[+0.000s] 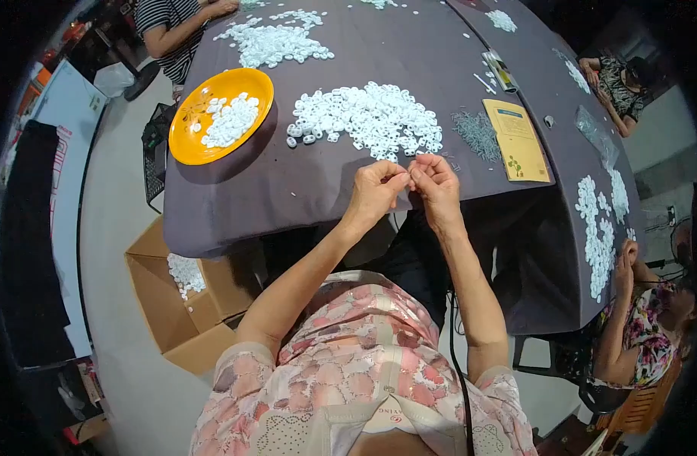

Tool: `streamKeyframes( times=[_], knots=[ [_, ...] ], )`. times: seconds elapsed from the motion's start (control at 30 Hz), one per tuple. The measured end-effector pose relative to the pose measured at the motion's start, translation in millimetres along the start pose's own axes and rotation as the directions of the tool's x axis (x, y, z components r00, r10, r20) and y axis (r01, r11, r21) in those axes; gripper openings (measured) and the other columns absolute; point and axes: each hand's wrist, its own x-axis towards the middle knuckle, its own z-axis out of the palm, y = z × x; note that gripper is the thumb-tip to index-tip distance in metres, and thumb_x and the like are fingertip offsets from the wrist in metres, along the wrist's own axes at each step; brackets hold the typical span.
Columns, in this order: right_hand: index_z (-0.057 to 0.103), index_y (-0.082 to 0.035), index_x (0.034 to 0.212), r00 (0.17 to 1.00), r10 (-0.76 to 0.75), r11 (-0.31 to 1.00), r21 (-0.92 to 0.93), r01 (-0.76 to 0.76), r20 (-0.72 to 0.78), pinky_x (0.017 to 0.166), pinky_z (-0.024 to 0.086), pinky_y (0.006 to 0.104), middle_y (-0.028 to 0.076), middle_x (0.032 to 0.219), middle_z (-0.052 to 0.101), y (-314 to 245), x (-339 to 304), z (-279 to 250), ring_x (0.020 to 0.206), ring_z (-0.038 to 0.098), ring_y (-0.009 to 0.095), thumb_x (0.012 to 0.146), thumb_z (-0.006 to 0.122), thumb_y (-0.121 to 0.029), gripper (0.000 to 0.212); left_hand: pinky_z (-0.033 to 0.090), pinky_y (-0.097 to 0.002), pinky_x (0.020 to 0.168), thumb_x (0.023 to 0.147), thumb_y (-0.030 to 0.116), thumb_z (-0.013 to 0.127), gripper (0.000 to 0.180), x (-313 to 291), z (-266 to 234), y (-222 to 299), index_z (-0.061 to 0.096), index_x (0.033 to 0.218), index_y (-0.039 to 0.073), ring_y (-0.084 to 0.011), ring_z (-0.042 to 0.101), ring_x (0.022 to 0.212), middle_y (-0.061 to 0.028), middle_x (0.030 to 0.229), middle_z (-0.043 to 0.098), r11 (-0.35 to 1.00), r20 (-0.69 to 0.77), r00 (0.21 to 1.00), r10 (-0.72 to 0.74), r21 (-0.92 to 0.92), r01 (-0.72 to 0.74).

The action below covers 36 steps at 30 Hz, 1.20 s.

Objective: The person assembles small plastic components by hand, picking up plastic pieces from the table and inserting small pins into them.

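Note:
My left hand (372, 197) and my right hand (439, 196) meet at the near edge of the table. Both are closed in a pinch, fingertips almost touching. Whatever they hold between them is too small to make out. Just beyond my fingers spreads a heap of small white plastic pieces (363, 114), many with holes. To its right lies a pile of thin grey pin-like bits (476, 135). An orange plate (187, 135) at the left carries more white pieces (230, 121), some apparently stacked or joined.
A yellow booklet (517, 140) lies beside the grey bits. Below the table's left corner, an open cardboard box (154, 304) contains white pieces. Another white heap (276, 42) sits farther back. Several people work around the dark-clothed table (242, 213), one (641, 334) at the right.

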Motion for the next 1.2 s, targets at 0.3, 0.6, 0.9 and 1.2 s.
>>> streamKeyframes(
  times=[0.3, 0.6, 0.9, 1.2],
  knots=[
    [0.057, 0.0, 0.1, 0.998, -0.035, 0.945, -0.323, 0.052, 0.058, 0.065, 0.045, 0.0206, 0.003, 0.086, 0.062, -4.1, -5.5, 1.3, 0.072, 0.055, 0.006, 0.088, 0.059, -0.005, 0.013, 0.035, -0.0206, 0.041, 0.089, 0.013, 0.056, 0.014, -0.8, -2.7, -9.6, 0.059, 0.081, 0.002, -0.0056, 0.046, 0.047, 0.0009, 0.064, 0.053, 0.998, -0.003, 0.998, -0.06, -0.002, 0.06],
    [0.058, 0.0, 0.093, 0.962, 0.145, 0.847, -0.532, 0.001, 0.232, 0.061, 0.045, 0.0205, 0.0, 0.077, 0.059, -17.9, -11.2, -5.1, 0.068, 0.054, 0.005, 0.089, 0.054, -0.006, 0.008, 0.043, -0.0272, 0.048, 0.084, 0.013, 0.057, 0.017, -7.0, -16.4, -7.9, 0.06, 0.078, -0.003, -0.01, 0.052, 0.052, -0.0053, 0.063, 0.058, 0.992, 0.05, 0.998, -0.033, 0.126, 0.026],
    [0.054, -0.005, 0.086, 0.976, 0.091, 0.903, -0.429, 0.003, 0.197, 0.055, 0.035, 0.0179, -0.001, 0.074, 0.055, -17.1, -11.9, -7.8, 0.062, 0.047, 0.004, 0.093, 0.053, -0.018, 0.014, 0.048, -0.0332, 0.065, 0.081, 0.011, 0.061, 0.013, 6.9, -115.8, -4.9, 0.063, 0.086, -0.001, -0.0244, 0.064, 0.07, -0.0152, 0.078, 0.064, 0.617, -0.314, 0.77, 0.555, 0.777, -0.128],
    [0.054, -0.002, 0.084, 0.973, 0.104, 0.878, -0.479, 0.008, 0.207, 0.061, 0.041, 0.0206, 0.0, 0.073, 0.055, -14.7, -12.4, -6.6, 0.065, 0.05, 0.006, 0.093, 0.051, -0.015, 0.016, 0.047, -0.0422, 0.075, 0.08, 0.021, 0.063, 0.021, 31.8, -146.2, 0.3, 0.063, 0.092, 0.004, -0.0335, 0.06, 0.086, -0.0159, 0.09, 0.063, 0.322, -0.359, 0.87, 0.338, 0.913, 0.252]
  ],
)
